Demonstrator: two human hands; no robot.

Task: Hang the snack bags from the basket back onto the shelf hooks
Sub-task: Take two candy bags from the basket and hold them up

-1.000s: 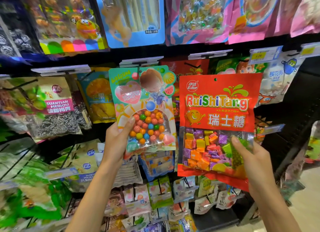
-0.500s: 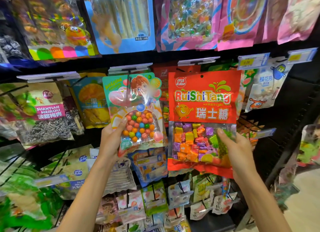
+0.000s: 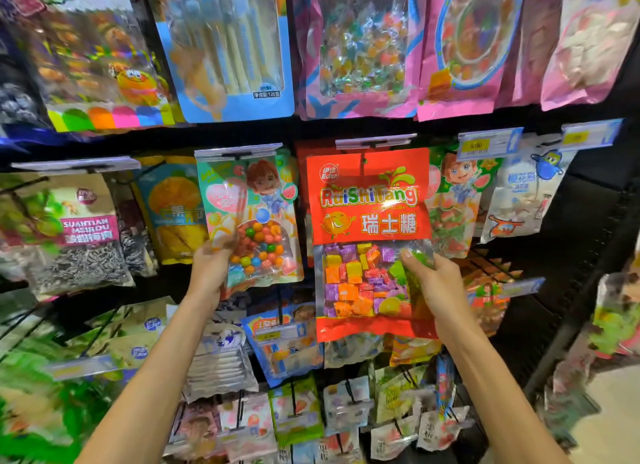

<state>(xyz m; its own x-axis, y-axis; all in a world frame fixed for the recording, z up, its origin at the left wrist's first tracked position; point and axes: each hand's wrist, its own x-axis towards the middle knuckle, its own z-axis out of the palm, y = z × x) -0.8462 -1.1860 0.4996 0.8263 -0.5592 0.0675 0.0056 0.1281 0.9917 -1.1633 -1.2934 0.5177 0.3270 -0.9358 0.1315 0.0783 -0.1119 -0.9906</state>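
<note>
Hanging two bags at once is the step in hand: facing the shelf point(image 3: 311, 131), I am holding the red candy bag point(image 3: 370, 200) up under one hook point(image 3: 375, 142) and the gumball bag point(image 3: 252, 200) under the neighbouring hook point(image 3: 239, 151). Whether either hole is threaded, I cannot tell. Next, I judge, each hole needs sliding fully onto its prong before I let go. My right hand point(image 3: 440, 290) is pinching the red bag's clear window, thumb in front. My left hand point(image 3: 207, 273) is gripping the gumball bag's lower corner, fingers point(image 3: 216, 256) narrow and blurred.
</note>
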